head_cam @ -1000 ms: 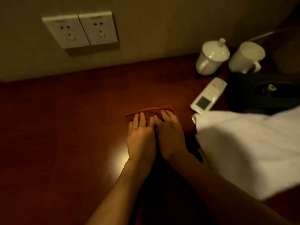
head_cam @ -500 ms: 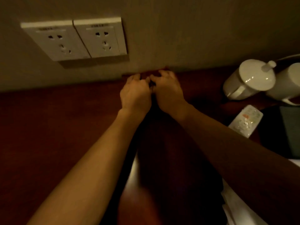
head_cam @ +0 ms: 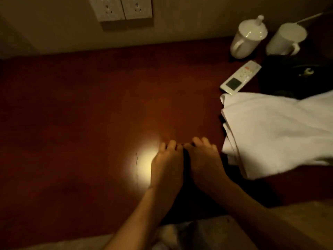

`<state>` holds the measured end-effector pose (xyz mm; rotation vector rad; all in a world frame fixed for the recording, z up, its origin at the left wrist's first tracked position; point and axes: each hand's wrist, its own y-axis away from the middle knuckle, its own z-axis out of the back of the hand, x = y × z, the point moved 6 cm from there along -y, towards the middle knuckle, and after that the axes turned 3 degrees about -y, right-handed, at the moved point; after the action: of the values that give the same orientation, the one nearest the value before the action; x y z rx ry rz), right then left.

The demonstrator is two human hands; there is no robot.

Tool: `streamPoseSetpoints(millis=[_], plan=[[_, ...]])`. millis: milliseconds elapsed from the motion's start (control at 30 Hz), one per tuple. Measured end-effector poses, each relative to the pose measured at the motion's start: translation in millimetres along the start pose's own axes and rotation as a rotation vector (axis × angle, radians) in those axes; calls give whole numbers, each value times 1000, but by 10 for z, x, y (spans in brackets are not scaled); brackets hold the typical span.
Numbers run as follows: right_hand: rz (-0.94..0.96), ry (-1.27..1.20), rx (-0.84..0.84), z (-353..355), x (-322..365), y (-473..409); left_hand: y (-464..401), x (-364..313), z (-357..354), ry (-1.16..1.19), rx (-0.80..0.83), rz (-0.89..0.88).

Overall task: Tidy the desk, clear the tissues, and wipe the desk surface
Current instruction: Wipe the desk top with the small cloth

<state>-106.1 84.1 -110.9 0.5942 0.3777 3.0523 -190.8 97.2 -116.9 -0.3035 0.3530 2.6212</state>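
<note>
Tabletop (head_cam: 90, 123) wiping was the step in hand: left hand (head_cam: 166, 168) and right hand (head_cam: 203, 163) lay side by side at 6 o'clock, fingers (head_cam: 172, 144) flat; any cloth beneath was hidden. Towel (head_cam: 279, 130) lay at 3 o'clock; the next stroke probably called for even pressure.

We see both hands side by side on the counter (head_cam: 90, 105), a towel (head_cam: 277, 130) just right (remote (head_cam: 240, 77) and two cups behind it).
</note>
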Motion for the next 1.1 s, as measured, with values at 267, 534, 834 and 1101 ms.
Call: streamPoseSetpoints(millis=[267, 534, 834, 1101], plan=[[-143, -7, 228, -170, -5, 1453, 1280, -691, -422, 88, 212, 68], [-50, 28, -167, 82, -3, 1297, 1174, -628, -68, 90, -166, 46], [-38, -202, -200, 501, -640, 1049, 576, -952, 217, 129, -177, 175], [-421, -320, -525, 1771, -2387, 997, -530, -1532, 291, 430, -85, 415]])
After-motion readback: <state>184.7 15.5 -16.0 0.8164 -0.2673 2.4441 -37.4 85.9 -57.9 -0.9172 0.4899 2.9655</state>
